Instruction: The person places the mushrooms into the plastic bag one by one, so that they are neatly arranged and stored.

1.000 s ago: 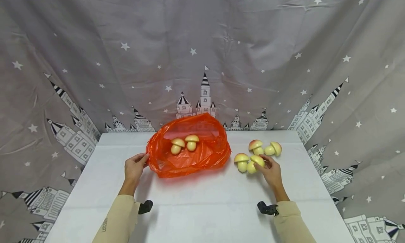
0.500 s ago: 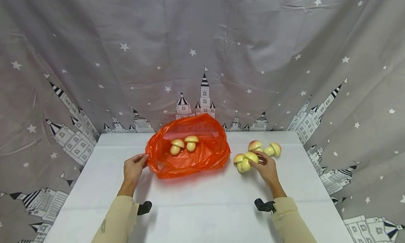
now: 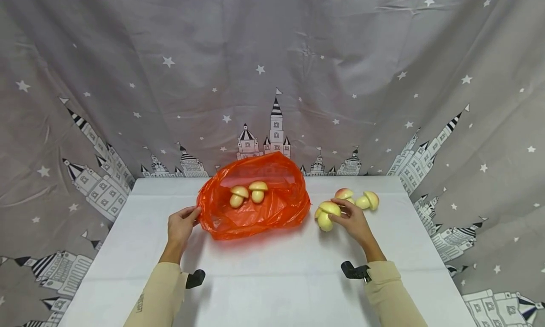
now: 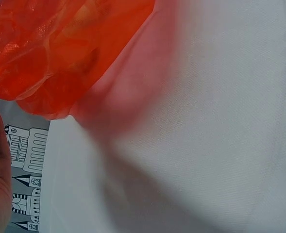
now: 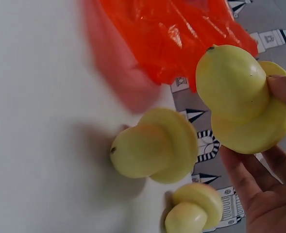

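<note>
At the table's left, my left hand (image 3: 180, 228) pinches the left rim of an open red plastic bag (image 3: 251, 219). Two toy mushrooms, (image 3: 237, 197) pale yellow, lie inside the bag. My right hand (image 3: 356, 226) holds another yellow mushroom (image 3: 327, 216) between thumb and fingers, raised off the table in the right wrist view. Behind that one, a further mushroom is mostly hidden in the head view. Two more, a red-tinged mushroom (image 3: 344, 193) and a yellow mushroom (image 3: 367, 200), lie just beyond my right hand.
A white cloth (image 3: 272, 279) covers the table. Behind it hangs a grey curtain (image 3: 272, 57) printed with castles and stars. Each wrist carries a black camera mount, such as the right mount (image 3: 355, 271).
My right hand has lifted its mushroom and moved left with it, now in front of the neighbouring mushroom. My left hand and the bag have stayed in place.
</note>
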The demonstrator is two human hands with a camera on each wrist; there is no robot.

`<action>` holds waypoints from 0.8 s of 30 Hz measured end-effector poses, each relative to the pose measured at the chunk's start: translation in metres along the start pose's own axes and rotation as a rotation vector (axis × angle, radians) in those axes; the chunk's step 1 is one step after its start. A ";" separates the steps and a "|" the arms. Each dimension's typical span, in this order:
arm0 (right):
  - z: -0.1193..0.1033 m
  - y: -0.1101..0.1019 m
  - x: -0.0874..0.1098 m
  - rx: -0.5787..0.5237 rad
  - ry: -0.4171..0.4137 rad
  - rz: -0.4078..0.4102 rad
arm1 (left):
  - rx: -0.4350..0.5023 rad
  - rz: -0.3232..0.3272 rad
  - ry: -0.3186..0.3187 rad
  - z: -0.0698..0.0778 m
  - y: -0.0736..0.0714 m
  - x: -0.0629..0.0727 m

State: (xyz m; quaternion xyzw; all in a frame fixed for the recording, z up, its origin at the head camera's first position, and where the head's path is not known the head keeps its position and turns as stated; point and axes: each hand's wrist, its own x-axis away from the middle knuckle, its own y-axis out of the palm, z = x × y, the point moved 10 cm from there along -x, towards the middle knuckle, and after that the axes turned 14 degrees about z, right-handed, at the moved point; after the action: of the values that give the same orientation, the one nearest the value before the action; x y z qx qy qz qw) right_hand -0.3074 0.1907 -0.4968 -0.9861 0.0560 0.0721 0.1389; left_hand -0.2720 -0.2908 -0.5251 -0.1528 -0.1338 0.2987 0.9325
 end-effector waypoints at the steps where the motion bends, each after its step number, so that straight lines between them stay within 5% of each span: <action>1: -0.002 0.002 -0.001 -0.004 -0.004 -0.007 | -0.002 0.000 0.000 0.000 0.000 0.000; 15: -0.034 0.036 -0.007 -0.062 -0.038 -0.137 | -0.011 0.006 0.011 -0.001 -0.002 -0.001; 24: -0.082 0.048 -0.002 -0.018 -0.109 -0.174 | 0.003 0.006 0.016 0.000 -0.002 -0.003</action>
State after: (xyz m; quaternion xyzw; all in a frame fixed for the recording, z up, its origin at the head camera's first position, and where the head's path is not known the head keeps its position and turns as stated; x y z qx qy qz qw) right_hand -0.3051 0.1218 -0.4317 -0.9830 -0.0380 0.1139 0.1388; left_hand -0.2735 -0.2945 -0.5246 -0.1540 -0.1255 0.3004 0.9329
